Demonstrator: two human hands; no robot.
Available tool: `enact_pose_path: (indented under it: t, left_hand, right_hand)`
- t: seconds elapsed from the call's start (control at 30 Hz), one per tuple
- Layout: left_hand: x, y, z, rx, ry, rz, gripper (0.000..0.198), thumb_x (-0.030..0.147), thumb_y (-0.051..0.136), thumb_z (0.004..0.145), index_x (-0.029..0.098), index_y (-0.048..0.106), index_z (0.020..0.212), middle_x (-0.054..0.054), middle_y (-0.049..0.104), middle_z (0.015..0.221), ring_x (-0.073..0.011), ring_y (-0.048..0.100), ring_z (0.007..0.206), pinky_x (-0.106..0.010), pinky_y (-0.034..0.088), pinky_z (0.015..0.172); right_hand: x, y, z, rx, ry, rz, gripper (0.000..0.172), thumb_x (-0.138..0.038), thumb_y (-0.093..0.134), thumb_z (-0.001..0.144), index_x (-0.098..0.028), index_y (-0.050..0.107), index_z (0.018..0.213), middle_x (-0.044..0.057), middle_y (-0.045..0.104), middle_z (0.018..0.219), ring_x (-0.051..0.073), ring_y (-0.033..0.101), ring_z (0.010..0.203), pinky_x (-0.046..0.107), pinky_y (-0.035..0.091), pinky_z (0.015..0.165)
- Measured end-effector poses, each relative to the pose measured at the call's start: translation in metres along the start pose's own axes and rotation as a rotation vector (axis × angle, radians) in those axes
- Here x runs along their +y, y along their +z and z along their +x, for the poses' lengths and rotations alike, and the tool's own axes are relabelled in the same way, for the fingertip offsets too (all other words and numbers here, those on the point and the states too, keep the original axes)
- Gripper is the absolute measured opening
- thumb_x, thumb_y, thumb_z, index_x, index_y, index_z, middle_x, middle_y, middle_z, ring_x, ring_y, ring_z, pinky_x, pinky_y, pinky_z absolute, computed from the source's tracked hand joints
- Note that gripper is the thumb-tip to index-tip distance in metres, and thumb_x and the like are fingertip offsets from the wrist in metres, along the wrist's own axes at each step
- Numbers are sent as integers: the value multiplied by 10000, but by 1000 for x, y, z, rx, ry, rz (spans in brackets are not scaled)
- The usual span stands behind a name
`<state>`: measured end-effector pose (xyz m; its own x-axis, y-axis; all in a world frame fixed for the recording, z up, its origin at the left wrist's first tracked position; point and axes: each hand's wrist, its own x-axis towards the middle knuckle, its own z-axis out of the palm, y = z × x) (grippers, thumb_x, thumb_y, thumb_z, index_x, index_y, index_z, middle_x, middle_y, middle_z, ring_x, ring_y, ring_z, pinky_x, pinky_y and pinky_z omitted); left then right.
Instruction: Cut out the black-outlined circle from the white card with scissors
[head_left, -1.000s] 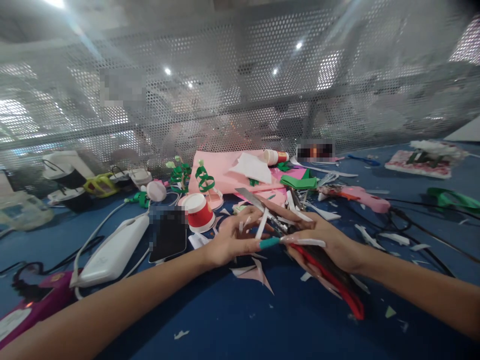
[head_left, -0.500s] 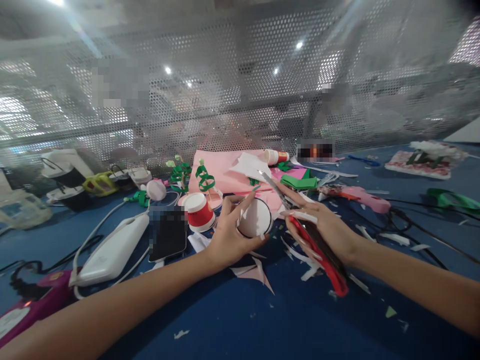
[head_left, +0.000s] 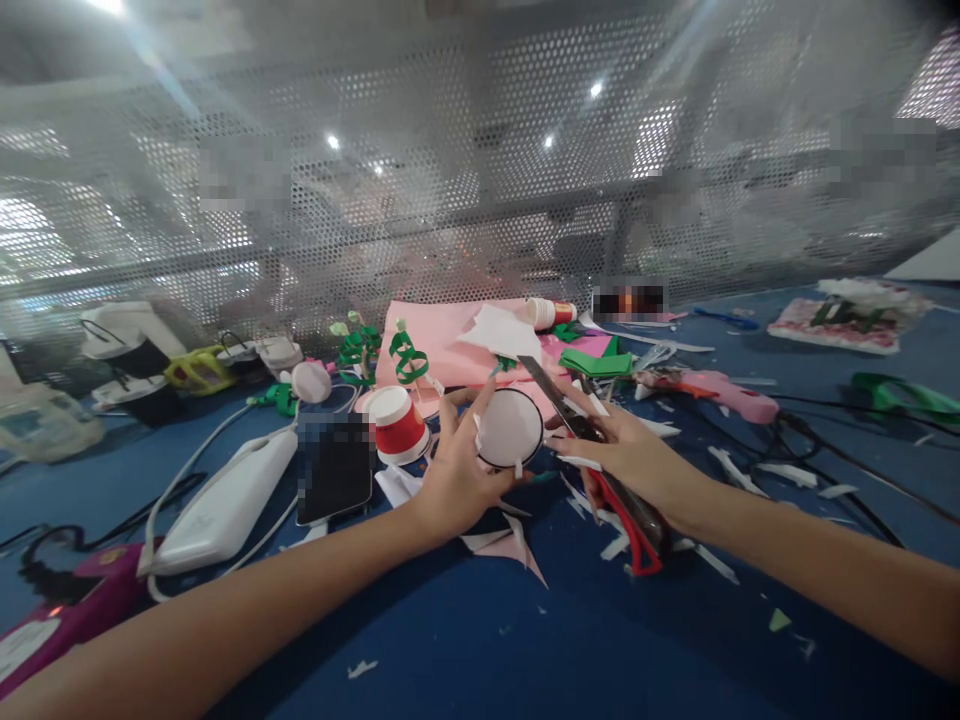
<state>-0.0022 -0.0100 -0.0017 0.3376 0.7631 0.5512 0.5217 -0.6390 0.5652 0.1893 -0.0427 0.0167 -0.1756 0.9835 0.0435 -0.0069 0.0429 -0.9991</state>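
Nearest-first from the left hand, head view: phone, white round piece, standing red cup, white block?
1. White round piece, in left hand
2. Standing red cup, hand's left
3. Phone, left of cup
4. White block, farther left

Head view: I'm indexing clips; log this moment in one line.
left grip: holds white round piece | right grip: holds red-handled scissors | red cup: upside down

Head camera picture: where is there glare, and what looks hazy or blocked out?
In the head view, bright spots and slanting streaks glare near the top; the scene behind the perforated screen looks hazy; pixel blocks cover part of the black device; the round white piece reads more clearly.
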Motion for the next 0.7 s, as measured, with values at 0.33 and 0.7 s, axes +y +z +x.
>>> enact_pose_path:
  t: [0.33, 0.7]
  left_hand:
    - [0, 0, 0, -83, 44, -110, 749, 292, 671, 686, 257, 314, 1344, -99, 304, 1249, -286, 314, 1241, -470, 289, 1052]
    - [-4, 1, 7, 6, -60, -174, 413, 205, 680, 659, 188, 568, 1056, -64, 597, 995, -208, 570, 926, -348, 460, 840]
  right_hand:
    - [0, -8, 3, -45, -112, 43, 811, -189, 567, 761, -203, 139, 1450, -81, 513, 406, 123, 503, 304, 243, 480, 324]
    - [4, -5, 4, -55, -200, 22, 768, -189, 564, 761, -303, 199, 1426, -24, 617, 747, 115, 543, 323, 306, 526, 321]
